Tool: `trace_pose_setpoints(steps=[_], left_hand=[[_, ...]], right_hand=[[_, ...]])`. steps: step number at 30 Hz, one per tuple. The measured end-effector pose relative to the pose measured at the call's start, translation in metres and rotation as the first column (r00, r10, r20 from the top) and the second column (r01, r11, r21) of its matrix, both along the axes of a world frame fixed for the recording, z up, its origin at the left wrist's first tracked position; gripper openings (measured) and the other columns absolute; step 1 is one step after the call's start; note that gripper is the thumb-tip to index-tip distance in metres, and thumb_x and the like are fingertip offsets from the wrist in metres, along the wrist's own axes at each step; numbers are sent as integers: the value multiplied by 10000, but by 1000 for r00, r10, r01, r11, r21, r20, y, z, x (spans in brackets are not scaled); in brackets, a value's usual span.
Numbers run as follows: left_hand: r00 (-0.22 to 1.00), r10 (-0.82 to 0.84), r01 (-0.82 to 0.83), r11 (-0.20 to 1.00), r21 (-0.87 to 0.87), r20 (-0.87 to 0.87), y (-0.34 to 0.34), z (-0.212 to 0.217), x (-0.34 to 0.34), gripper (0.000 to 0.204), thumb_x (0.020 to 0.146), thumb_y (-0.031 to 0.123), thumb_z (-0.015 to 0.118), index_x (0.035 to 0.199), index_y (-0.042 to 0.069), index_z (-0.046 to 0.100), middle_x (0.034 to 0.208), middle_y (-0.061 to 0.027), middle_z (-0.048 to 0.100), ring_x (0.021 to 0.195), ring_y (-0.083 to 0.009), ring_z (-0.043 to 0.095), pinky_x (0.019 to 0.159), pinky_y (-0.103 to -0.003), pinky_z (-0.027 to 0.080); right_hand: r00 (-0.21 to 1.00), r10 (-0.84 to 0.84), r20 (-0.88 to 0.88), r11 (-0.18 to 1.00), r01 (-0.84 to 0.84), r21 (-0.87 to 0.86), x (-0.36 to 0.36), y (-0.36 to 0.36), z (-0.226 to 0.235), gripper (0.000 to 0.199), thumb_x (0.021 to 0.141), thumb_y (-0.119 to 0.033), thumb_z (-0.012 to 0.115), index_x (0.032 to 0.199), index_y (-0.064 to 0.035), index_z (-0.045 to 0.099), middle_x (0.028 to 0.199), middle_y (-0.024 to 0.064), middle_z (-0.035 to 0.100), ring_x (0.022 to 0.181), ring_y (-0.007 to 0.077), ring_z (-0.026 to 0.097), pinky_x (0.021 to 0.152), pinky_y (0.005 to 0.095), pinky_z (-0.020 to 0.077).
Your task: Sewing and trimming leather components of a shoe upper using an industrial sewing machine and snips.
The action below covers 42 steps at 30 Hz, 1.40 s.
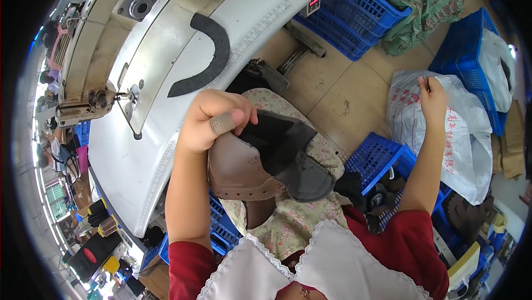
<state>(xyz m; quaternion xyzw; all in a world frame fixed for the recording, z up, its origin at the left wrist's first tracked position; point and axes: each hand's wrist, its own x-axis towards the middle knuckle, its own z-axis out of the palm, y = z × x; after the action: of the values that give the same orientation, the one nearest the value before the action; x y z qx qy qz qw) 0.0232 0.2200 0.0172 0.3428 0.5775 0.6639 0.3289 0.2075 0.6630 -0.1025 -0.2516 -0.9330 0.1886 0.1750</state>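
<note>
My left hand (213,120), with a tan wrap around the thumb, grips a brown leather shoe upper (244,169) with a dark fuzzy lining, held over my lap. My right hand (432,96) reaches out to the right and pinches the top edge of a white plastic bag (465,133) standing on the floor. A curved black shoe piece (208,56) lies on the white sewing table (138,156), just beyond my left hand.
A sewing machine (100,39) stands on the table's left part. Blue plastic crates (360,14) hold green cloth at the top, another blue crate (382,156) with dark pieces sits by my right knee. The tiled floor (338,95) lies between them.
</note>
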Motion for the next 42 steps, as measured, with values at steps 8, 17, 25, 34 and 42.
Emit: trace_pose_setpoints(steps=[8,17,25,34,42], left_hand=[[999,-24,23,999,43,24,-8,3,0,351,840,119,622,529,4,507,524,-86,508,521,-229,499,639,-411,485],[999,-29,28,998,48,16,1,1,1,316,820,73,622,533,1,510,532,-87,513,525,-236,500,621,-417,487],[997,-75,75,997,9,-27,20,6,1,321,813,59,639,538,-25,494,535,-102,479,527,-255,494,628,-411,493],[989,-151,150,980,130,-8,24,4,4,327,789,32,642,526,-14,452,533,-101,462,492,-250,468,598,-407,483],[992,-122,123,982,144,-16,31,-2,11,346,776,11,655,519,-3,423,518,-100,439,478,-254,452,583,-403,478]], right_hand=[[975,-219,39,972,215,97,17,35,-88,336,905,-319,641,758,-25,571,722,187,594,672,392,570,602,454,426],[974,223,37,920,-198,-337,5,-36,-48,136,800,-141,716,898,-49,692,801,110,656,690,218,620,618,330,481],[653,731,-199,201,-484,-852,7,-165,71,291,872,-239,718,731,-26,581,653,85,542,582,182,537,541,332,400],[744,667,-46,581,-558,-593,7,-167,63,205,837,-163,678,734,-36,553,694,146,569,631,325,568,561,391,429],[681,730,-51,407,-493,-769,3,-171,75,364,867,-317,706,707,-35,541,635,121,527,585,294,554,544,379,428]])
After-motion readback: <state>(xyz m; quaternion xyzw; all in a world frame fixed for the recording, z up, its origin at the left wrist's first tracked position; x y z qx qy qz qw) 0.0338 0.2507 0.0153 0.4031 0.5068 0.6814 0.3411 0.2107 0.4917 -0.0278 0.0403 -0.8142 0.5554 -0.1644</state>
